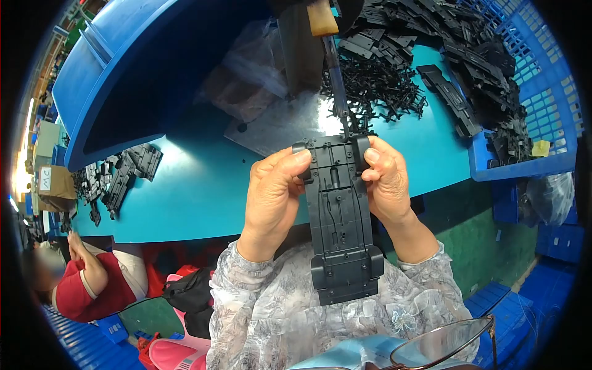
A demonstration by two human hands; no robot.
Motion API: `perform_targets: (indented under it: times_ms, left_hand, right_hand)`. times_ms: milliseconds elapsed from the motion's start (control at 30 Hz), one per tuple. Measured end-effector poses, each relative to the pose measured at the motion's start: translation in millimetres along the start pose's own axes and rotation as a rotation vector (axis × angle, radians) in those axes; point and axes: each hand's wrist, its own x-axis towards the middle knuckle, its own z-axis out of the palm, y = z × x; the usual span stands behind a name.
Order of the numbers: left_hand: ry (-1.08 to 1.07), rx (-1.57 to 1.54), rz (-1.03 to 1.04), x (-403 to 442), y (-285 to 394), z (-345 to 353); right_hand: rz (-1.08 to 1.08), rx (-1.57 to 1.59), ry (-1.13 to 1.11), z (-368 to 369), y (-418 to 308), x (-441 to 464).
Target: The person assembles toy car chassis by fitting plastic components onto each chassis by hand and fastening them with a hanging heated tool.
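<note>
A long black plastic chassis plate [339, 219] with raised wheel-arch shapes at both ends is held between my two hands. My left hand [271, 191] pinches its far left corner, thumb on top. On the far right corner, my right hand [388, 176] grips it with thumb and curled fingers. The plate's far end meets the tip of a screwdriver-like tool [338, 80] hanging from above with a yellowish collar; whether they touch I cannot tell. A heap of small black plastic parts [388, 86] lies just beyond my right hand.
A large blue bin [117, 74] leans over the turquoise table [197, 203] at left. Black chassis pieces [132, 176] lie beneath its edge. At right, a blue plastic basket [549, 92] holds more black parts. Clear plastic bags [246, 80] lie behind. Another person [92, 277] sits at left.
</note>
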Motion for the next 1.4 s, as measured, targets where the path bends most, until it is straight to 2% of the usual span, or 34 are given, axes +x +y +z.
perform_targets:
  times_ms: [233,1033,1400]
  left_hand:
    - [0.004,-0.007,-0.001,0,0,0]
    - [-0.044,0.075,0.014,0,2,-1]
    - [-0.065,0.123,0.035,-1,6,3]
  right_hand:
    - [0.023,0.078,-0.022,1,-3,0]
    - [0.007,0.008,0.03,-2,3,-1]
    - [0.015,0.105,0.014,-2,4,-1]
